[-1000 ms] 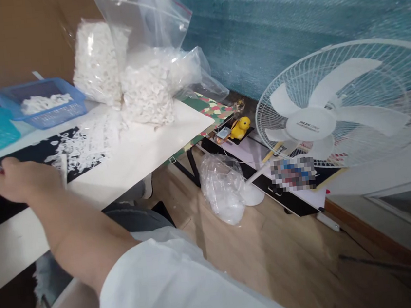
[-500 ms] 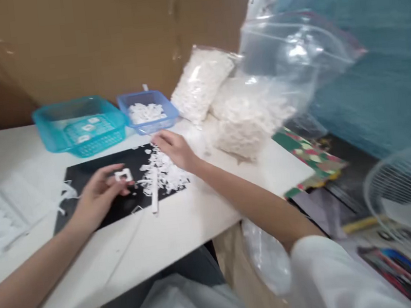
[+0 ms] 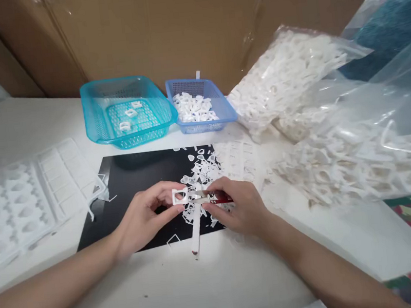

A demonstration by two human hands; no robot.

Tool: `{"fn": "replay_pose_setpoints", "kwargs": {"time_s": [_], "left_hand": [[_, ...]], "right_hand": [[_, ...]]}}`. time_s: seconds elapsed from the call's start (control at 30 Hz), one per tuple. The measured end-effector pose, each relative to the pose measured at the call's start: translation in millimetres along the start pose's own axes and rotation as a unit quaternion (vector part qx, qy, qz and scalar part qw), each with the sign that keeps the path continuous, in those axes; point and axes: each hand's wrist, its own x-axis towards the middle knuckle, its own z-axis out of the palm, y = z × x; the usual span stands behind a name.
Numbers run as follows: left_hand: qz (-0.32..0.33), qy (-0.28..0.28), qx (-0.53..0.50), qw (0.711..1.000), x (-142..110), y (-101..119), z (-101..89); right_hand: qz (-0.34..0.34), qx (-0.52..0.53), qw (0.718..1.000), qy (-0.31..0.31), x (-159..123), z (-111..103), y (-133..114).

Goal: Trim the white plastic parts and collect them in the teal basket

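My left hand [image 3: 148,215] pinches a small white square plastic frame [image 3: 175,197] between thumb and fingers, above the black mat [image 3: 134,173]. My right hand [image 3: 238,204] is closed around small red-handled snips [image 3: 225,201]. The two metal blades point left, slightly apart, with their tips at or very near the frame's right edge; I cannot tell whether they touch it. Beneath both hands lie a heap of white plastic scraps [image 3: 205,166] and a flat white strip [image 3: 196,231] reaching past the mat's front edge.
Behind the mat stand a turquoise basket [image 3: 94,129] with several white frames and a blue basket [image 3: 228,110] of white pieces. Clear bags of white parts [image 3: 289,76] bulge at the right. White moulded trays [image 3: 9,214] lie left. A cardboard wall [image 3: 163,31] closes the back.
My right hand has come from near the blue basket down to the frame, bringing the snips to it. My left hand still holds the frame. The view has swung left.
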Motion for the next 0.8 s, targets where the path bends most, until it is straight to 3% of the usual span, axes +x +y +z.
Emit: {"fn": "replay_pose_setpoints", "kwargs": {"time_s": [0.13, 0.3, 0.8], "left_hand": [[0.01, 0.003, -0.007, 1.0, -2.7, -2.1, -1.9], [-0.013, -0.017, -0.058, 0.998, -2.3, -1.2, -3.5], [0.01, -0.03, -0.021, 0.999, -3.4, 0.5, -4.3]], "right_hand": [[-0.024, -0.058, 0.998, 0.022, -1.0, -1.9, -5.9], [0.024, -0.038, 0.999, 0.013, -1.5, -3.8, -8.4], [0.034, -0.044, 0.998, -0.011, -5.2, -3.7, -7.7]]}}
